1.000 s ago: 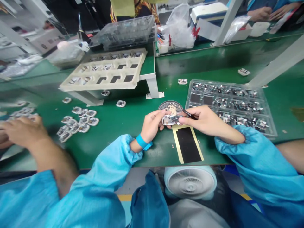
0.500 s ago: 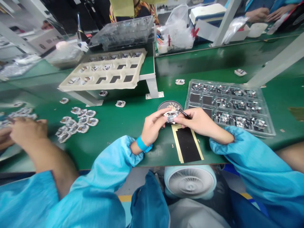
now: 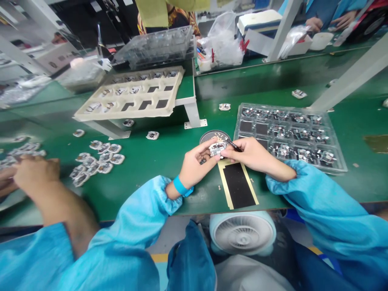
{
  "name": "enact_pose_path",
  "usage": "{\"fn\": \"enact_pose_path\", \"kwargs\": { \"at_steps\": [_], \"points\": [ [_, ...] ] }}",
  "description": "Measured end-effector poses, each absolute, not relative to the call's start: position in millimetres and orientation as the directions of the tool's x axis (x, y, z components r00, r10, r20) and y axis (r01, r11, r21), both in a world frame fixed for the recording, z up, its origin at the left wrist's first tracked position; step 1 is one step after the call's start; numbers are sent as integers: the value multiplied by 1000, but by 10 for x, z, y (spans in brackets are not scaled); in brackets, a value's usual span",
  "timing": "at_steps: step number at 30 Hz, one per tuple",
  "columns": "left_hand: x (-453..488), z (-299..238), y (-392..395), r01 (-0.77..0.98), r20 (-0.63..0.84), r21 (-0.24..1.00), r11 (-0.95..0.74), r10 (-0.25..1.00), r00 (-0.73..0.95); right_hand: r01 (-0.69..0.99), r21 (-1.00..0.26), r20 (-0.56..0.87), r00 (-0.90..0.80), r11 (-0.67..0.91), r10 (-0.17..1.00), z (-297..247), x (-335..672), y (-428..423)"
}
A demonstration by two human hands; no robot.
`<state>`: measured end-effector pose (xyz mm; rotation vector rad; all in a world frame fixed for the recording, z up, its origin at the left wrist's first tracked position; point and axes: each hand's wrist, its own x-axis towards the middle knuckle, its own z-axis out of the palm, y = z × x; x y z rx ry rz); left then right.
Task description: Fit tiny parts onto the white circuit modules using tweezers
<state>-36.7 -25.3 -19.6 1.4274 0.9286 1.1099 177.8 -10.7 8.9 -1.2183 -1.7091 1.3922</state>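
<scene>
My left hand [image 3: 194, 163] is closed on a small white circuit part [image 3: 216, 149], held just above the green bench. Touching that part from the right, my right hand [image 3: 250, 155] pinches thin black tweezers [image 3: 233, 144]. Right behind the part lies a round mesh dish [image 3: 212, 136] with tiny pieces in it. Under my hands a black pad with a yellow border [image 3: 239, 185] is stuck to the bench.
A clear tray of parts [image 3: 289, 133] lies to the right, a beige tray [image 3: 133, 95] on a white stand at the back left. Loose white parts [image 3: 98, 159] are spread on the left near a co-worker's hand [image 3: 34, 173]. A white fan [image 3: 242, 232] sits below the bench edge.
Both hands drew slightly closer together and towards me with the part. My view tilted a little, so the trays sit lower in the picture. The co-worker's hand shifted slightly.
</scene>
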Motion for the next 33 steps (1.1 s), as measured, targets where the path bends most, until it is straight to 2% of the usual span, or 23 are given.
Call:
{"fn": "enact_pose_path", "kwargs": {
  "at_steps": [13, 23, 33],
  "points": [
    [-384, -194, -264, 44, 148, 985, -166, 952, 269, 276, -961, -98, -403, 19, 910, 74, 1788, -99],
    [-381, -179, -274, 63, 133, 986, -156, 953, 272, 309, -947, -61, -449, 90, 892, 60, 1819, -79],
    [-375, -187, -269, 27, 135, 989, -147, 956, 259, 299, -953, -83, -411, 49, 908, 79, 1804, -87]
  ]
}}
